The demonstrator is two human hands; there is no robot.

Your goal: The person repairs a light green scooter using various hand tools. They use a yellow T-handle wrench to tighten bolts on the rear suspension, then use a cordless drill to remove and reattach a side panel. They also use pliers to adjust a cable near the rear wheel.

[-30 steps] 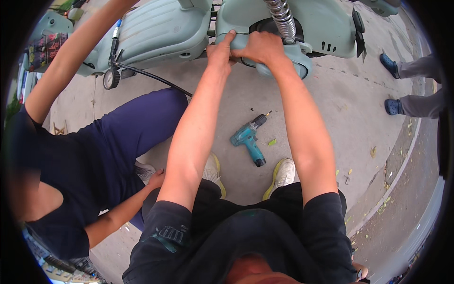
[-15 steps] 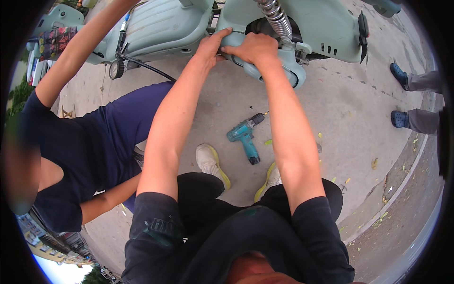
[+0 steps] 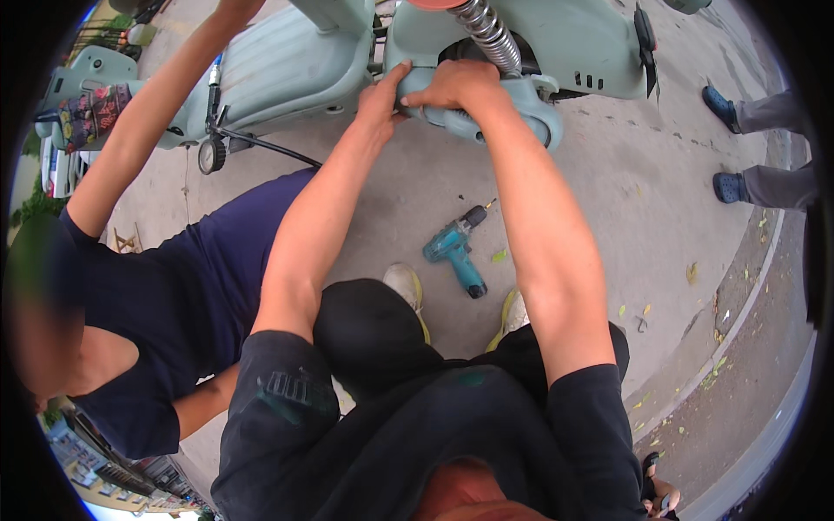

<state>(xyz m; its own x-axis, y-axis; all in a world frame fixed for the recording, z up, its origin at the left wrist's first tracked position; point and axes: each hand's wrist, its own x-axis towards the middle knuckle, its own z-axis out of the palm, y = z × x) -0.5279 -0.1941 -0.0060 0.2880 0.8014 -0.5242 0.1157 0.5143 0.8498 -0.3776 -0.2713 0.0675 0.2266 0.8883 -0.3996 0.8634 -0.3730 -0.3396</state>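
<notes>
A pale green motor scooter (image 3: pixel 300 78) fills the top of the view. Both my hands are on a rounded pale green cover (image 3: pixel 528 117), low on the scooter beside a silver coil spring (image 3: pixel 488 36). My left hand (image 3: pixel 382 97) holds the cover's left end, its thumb side along the edge. Close beside it, my right hand (image 3: pixel 460 89) is bent over the cover's upper side, thumb pointing left. The fingertips under the cover are hidden. On the ground between my arms lies a teal cordless drill (image 3: pixel 452 252) with a bit fitted.
A co-worker in dark clothes (image 3: pixel 165 313) crouches at my left, one arm reaching up to the scooter. A black hose with a round gauge (image 3: pixel 211 156) hangs by the footboard. Another person's blue clogs (image 3: pixel 730 187) stand at the right. Fallen leaves (image 3: pixel 691 273) dot the pavement.
My hands keep their hold on the cover. The view has shifted slightly, showing an orange-red round part above the spring and someone at the lower right edge.
</notes>
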